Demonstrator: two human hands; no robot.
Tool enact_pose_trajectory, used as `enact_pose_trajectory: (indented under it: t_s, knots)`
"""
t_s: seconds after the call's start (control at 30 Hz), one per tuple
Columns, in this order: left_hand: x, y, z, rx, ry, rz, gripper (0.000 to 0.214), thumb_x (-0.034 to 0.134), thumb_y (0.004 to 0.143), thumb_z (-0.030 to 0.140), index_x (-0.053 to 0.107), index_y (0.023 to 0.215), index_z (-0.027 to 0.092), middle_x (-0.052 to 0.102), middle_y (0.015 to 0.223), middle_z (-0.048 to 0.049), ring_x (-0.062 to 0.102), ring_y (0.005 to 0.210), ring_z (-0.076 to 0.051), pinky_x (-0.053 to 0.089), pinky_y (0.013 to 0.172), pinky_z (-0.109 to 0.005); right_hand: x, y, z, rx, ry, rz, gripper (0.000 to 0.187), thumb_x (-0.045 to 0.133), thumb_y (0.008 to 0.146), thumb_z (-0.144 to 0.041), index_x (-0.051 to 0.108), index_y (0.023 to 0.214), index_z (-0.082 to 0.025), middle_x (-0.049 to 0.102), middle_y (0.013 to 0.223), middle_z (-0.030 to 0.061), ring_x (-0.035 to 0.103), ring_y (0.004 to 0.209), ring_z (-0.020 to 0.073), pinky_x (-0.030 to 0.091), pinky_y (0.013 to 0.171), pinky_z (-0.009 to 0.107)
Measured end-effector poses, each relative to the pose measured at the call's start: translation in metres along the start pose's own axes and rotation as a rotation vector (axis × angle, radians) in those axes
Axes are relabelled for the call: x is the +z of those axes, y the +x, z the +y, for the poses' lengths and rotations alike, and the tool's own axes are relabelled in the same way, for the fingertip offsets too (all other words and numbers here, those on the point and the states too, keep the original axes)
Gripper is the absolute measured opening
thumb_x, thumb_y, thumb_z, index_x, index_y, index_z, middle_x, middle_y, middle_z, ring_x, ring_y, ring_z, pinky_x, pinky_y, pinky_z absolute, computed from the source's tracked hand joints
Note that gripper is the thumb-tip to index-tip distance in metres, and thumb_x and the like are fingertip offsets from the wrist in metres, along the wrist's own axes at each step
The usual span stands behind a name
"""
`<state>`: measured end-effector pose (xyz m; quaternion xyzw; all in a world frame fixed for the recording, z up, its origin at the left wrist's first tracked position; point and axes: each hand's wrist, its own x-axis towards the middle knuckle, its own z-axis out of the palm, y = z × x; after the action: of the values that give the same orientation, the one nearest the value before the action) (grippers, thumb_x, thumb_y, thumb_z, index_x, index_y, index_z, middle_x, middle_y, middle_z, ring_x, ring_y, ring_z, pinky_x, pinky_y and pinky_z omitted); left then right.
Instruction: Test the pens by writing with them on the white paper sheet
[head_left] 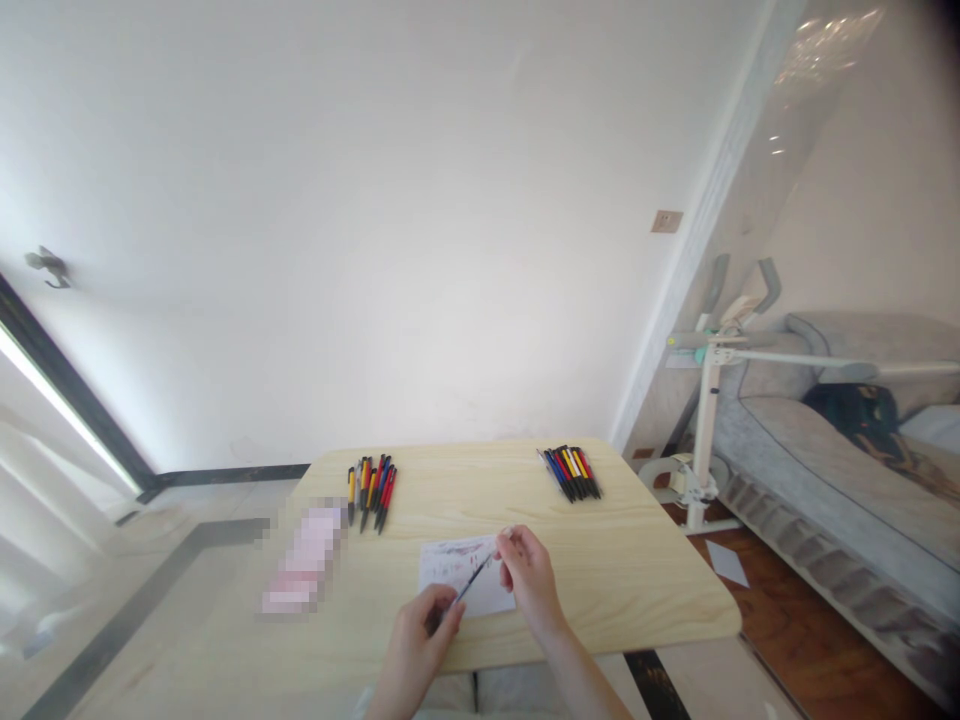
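My left hand [426,632] and my right hand [528,576] are closed on opposite ends of a slim, dark pen [474,578]. It slants up to the right between them, with its lower end in my left fingers and its upper end pinched in my right. Whether it is a whole pen or only its inner part is too small to tell. Beneath it on the table lies a white sheet of paper [487,600] with dark and reddish scribbles, partly covered by my hands.
On the pale wooden table [615,570], several coloured pens [373,490] lie at the back left. Another row of pens [570,473] lies at the back right. A blurred pink item [307,560] is at the left. Exercise equipment [709,400] and a sofa [825,440] stand right.
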<state>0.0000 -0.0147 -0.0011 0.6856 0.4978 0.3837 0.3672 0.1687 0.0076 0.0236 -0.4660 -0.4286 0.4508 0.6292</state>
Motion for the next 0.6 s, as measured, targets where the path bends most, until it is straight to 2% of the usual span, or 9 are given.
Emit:
enact_pose_trajectory:
  t_s: [0.6]
  knots:
    - [-0.0002, 0.0013, 0.0024, -0.016, -0.009, -0.004, 0.024, 0.052, 0.078, 0.039, 0.059, 0.075, 0.017, 0.06, 0.057, 0.0004, 0.052, 0.053, -0.014, 0.039, 0.051, -0.022, 0.0005, -0.0002, -0.0018, 0.057, 0.019, 0.0, 0.028, 0.056, 0.075, -0.043, 0.048, 0.069, -0.017, 0.053, 0.058, -0.0043, 0.039, 0.035, 0.0033, 0.025, 0.032, 0.015]
